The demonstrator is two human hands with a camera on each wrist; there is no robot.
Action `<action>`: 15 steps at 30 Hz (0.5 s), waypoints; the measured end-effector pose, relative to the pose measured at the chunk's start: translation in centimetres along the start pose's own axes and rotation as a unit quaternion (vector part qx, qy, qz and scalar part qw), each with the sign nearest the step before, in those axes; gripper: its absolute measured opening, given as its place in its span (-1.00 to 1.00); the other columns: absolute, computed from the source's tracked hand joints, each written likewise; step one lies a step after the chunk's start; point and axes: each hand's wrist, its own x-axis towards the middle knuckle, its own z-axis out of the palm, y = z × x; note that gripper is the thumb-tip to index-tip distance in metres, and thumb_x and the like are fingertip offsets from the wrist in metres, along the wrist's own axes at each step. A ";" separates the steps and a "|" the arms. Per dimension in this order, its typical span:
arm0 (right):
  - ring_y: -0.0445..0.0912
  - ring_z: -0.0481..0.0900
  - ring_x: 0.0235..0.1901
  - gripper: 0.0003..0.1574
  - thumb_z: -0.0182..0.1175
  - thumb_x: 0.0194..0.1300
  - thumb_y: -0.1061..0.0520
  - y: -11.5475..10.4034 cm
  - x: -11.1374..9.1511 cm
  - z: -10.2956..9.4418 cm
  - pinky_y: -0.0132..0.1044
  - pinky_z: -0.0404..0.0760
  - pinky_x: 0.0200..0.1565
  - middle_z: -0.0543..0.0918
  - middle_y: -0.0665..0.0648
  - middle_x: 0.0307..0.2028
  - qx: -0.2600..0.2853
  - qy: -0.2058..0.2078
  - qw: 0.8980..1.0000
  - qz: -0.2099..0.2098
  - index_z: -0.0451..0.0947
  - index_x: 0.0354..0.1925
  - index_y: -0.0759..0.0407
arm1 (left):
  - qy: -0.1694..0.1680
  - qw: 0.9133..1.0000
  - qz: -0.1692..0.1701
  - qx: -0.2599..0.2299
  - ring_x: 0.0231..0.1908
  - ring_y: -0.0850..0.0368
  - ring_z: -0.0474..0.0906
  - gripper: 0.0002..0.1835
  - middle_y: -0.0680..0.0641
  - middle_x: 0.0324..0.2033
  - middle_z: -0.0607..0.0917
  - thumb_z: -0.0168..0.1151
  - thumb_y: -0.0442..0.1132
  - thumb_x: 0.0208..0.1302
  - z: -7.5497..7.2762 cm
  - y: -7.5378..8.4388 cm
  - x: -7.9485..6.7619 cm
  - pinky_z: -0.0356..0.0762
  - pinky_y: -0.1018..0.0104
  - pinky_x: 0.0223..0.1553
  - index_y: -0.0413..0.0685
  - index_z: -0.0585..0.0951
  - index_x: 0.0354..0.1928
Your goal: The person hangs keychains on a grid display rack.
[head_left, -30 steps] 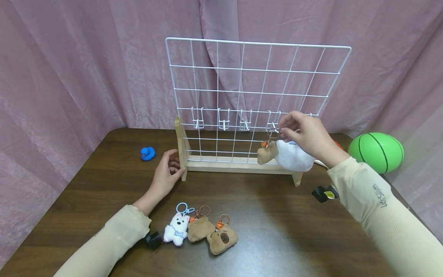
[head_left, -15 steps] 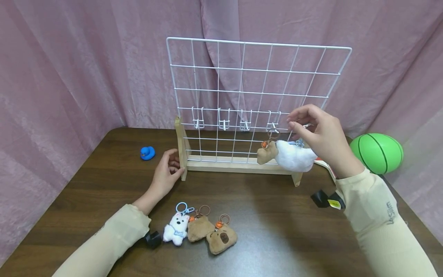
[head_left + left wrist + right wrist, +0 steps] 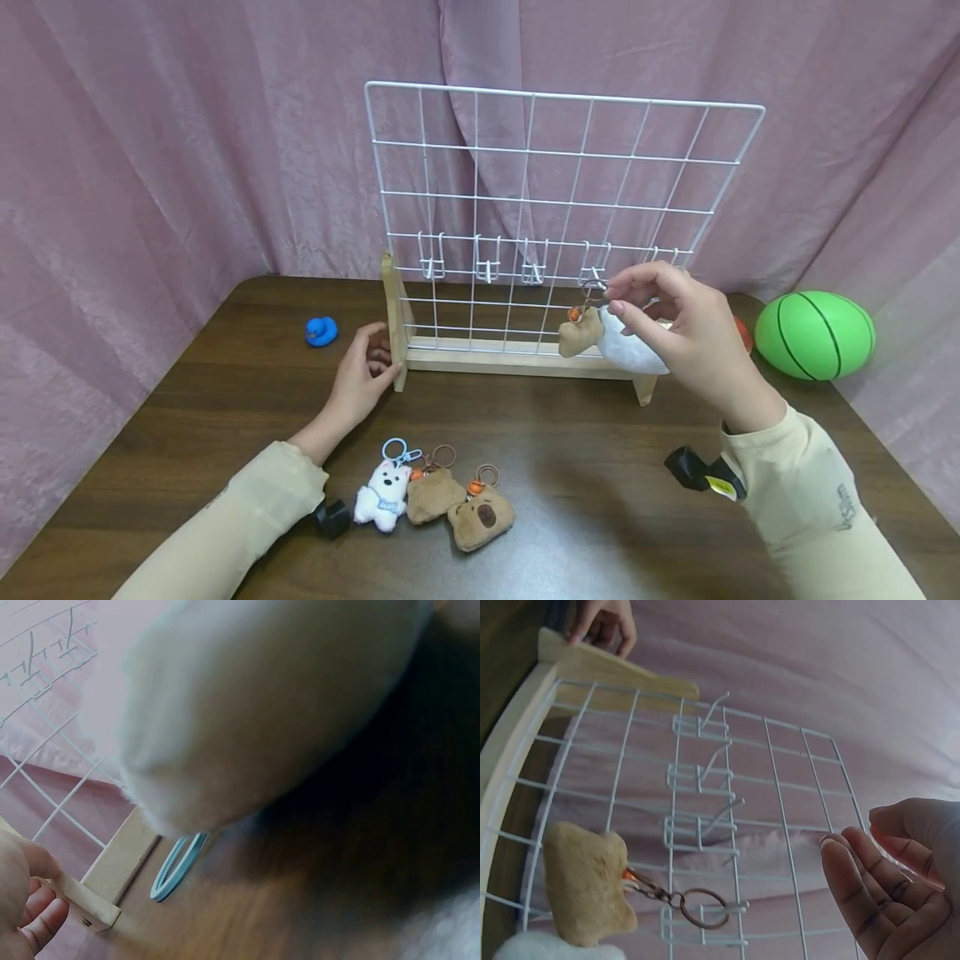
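My left hand [image 3: 360,371] grips the left wooden upright [image 3: 395,329] of a white wire grid rack [image 3: 564,98], thumb in front and fingers behind. A brown plush keychain [image 3: 585,881] hangs by its metal ring from the rightmost visible hook [image 3: 703,922]. Beside it hangs a white plush [image 3: 626,350], partly covered by my right hand [image 3: 690,333]; what it hangs from is hidden. That right hand is just right of the ring, fingers loosely bent, thumb apart, holding nothing. Several other white hooks [image 3: 487,268] line the grid to the left.
On the table front lie a white dog keychain [image 3: 384,496], a brown plush [image 3: 435,497] and a brown bear-faced keychain [image 3: 482,518]. A blue rubber duck [image 3: 321,332] sits left of the rack, a green ball [image 3: 815,335] at right. A pink curtain [image 3: 187,150] hangs behind.
My right hand moved away rightward from the ring, then came back left and lower, in front of the white plush. The left hand stays on the upright.
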 end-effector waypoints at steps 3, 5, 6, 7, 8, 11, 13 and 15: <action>-0.35 0.56 -0.54 -0.76 0.29 0.14 0.38 -0.2 -0.5 0.4 -0.62 0.53 -0.37 0.68 0.09 -0.37 0.005 -0.006 1.000 -0.003 0.60 -0.18 0.22 | 0.000 1.000 0.002 -0.001 -0.15 -0.10 0.54 -0.34 -0.33 -0.08 0.53 0.26 -0.54 0.14 0.0 0.0 0.0 0.48 0.66 -0.29 -0.30 0.23 0.28; -0.36 0.56 -0.53 -0.75 0.30 0.13 0.39 -0.2 -0.9 0.7 -0.63 0.52 -0.39 0.69 0.08 -0.36 0.007 -0.010 1.000 -0.005 0.60 -0.18 0.21 | -0.001 1.000 0.001 0.000 -0.14 -0.10 0.54 -0.34 -0.33 -0.07 0.53 0.26 -0.54 0.15 0.0 0.0 0.0 0.47 0.66 -0.29 -0.29 0.22 0.28; -0.38 0.55 -0.51 -0.74 0.30 0.13 0.39 -0.2 -1.1 0.8 -0.63 0.52 -0.38 0.69 0.08 -0.36 0.007 -0.013 1.000 -0.007 0.60 -0.18 0.21 | -0.001 1.000 0.001 -0.001 -0.14 -0.11 0.54 -0.34 -0.33 -0.07 0.53 0.26 -0.54 0.15 0.0 0.0 0.0 0.47 0.66 -0.29 -0.29 0.22 0.27; -0.38 0.55 -0.49 -0.74 0.30 0.12 0.39 -0.1 -1.4 1.0 -0.63 0.53 -0.37 0.70 0.09 -0.35 0.010 -0.016 1.000 -0.009 0.59 -0.18 0.21 | -0.001 1.000 0.001 0.000 -0.14 -0.11 0.54 -0.34 -0.33 -0.07 0.53 0.26 -0.54 0.15 0.0 0.0 0.0 0.47 0.67 -0.29 -0.29 0.23 0.27; -0.39 0.55 -0.47 -0.73 0.30 0.12 0.39 0.0 -1.6 1.1 -0.63 0.53 -0.37 0.70 0.09 -0.34 0.012 -0.020 1.000 -0.011 0.59 -0.18 0.21 | -0.001 1.000 0.000 0.000 -0.14 -0.11 0.54 -0.34 -0.33 -0.07 0.53 0.26 -0.54 0.15 0.0 0.0 0.0 0.47 0.67 -0.29 -0.29 0.23 0.27; -0.39 0.56 -0.41 -0.73 0.30 0.12 0.40 0.3 -2.3 1.8 -0.60 0.56 -0.36 0.71 0.07 -0.34 0.020 -0.039 0.999 -0.015 0.58 -0.17 0.22 | -0.001 1.000 -0.002 0.000 -0.14 -0.11 0.53 -0.34 -0.33 -0.07 0.53 0.26 -0.54 0.15 0.0 0.1 0.0 0.47 0.66 -0.29 -0.29 0.23 0.27; -0.39 0.55 -0.39 -0.73 0.30 0.13 0.39 0.6 -2.8 2.2 -0.57 0.57 -0.36 0.71 0.05 -0.33 0.023 -0.055 0.998 -0.012 0.57 -0.17 0.21 | 0.000 1.000 -0.002 0.000 -0.14 -0.11 0.53 -0.34 -0.33 -0.07 0.52 0.26 -0.54 0.15 0.0 0.1 0.0 0.47 0.66 -0.29 -0.29 0.23 0.27; -0.38 0.56 -0.38 -0.73 0.29 0.14 0.39 0.8 -3.3 2.7 -0.55 0.58 -0.36 0.71 0.05 -0.32 0.025 -0.070 0.997 -0.008 0.57 -0.16 0.20 | 0.000 1.000 -0.003 0.000 -0.14 -0.10 0.53 -0.34 -0.33 -0.07 0.52 0.26 -0.54 0.15 0.0 0.1 0.0 0.47 0.66 -0.29 -0.29 0.23 0.27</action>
